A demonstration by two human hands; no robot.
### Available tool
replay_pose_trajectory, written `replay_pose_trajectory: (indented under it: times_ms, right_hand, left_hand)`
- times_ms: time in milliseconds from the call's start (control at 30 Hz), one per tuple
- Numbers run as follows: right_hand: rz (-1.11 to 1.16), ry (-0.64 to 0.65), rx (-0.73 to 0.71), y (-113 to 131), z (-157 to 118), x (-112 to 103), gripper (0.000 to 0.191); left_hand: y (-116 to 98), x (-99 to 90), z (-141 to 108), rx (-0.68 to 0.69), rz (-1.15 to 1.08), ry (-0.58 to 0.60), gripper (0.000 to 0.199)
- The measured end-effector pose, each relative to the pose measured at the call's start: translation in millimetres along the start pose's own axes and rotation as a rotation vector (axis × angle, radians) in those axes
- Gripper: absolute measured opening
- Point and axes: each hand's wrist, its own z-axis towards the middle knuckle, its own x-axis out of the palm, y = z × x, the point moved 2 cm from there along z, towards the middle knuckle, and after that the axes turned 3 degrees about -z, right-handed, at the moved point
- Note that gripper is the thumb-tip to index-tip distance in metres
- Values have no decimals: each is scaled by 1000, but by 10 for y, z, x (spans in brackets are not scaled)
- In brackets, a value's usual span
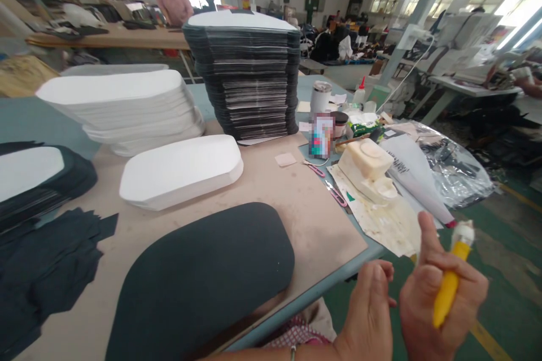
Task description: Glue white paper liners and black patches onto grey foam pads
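Note:
A yellow-handled tool (452,282) with a whitish tip is held in my right hand (440,299), its index finger pointing up. Just left of it is my left hand (370,313), beyond the table's front edge, fingers curled; whether it holds anything is hidden. A large dark rounded panel (207,276) lies flat on the beige board (326,220), nearest to my left hand. Behind it sits a stack of white rounded pieces (182,172). The tall stack of dark pieces (249,79) stands at the back of the board.
More white pieces (122,93) and dark pieces (25,180) are at the left, above loose dark scraps (46,271). Pink scissors (337,194), a cream container (366,163), a tumbler (320,97) and crumpled plastic (457,163) lie to the right. A person (171,3) stands behind.

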Motion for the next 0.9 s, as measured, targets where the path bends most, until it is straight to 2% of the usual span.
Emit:
replay_pose_trajectory:
  times_ms: [67,133,200,367,500,600,767,900]
  right_hand:
    - [-52,-56,-38,-44,93,8,26]
    - [-28,-45,-19,-85,88,34,23]
    - [7,-48,12,-108,34,56,21]
    - [-4,-42,17,-49,-119,70,20]
    - [90,1,84,31,-259,69,23]
    - [88,-15,134,-49,-303,3,23]
    - [-124,-162,165,-401,-195,-321,27]
    - [-191,-119,204,-397,-188,-463,39]
  left_hand:
    - [-126,11,-75,84,68,81,60]
    - [-222,-4,-108,184,115,184,59]
    - [-263,-40,-119,226,152,251,59]
    - [-265,-118,-134,140,247,301,63]
    - [-368,-127,-134,137,270,330,64]
    - [-444,-147,-144,154,269,409,64]
    - [-291,-225,-211,-76,266,532,74]
    - [-62,-239,-238,14,330,561,61]
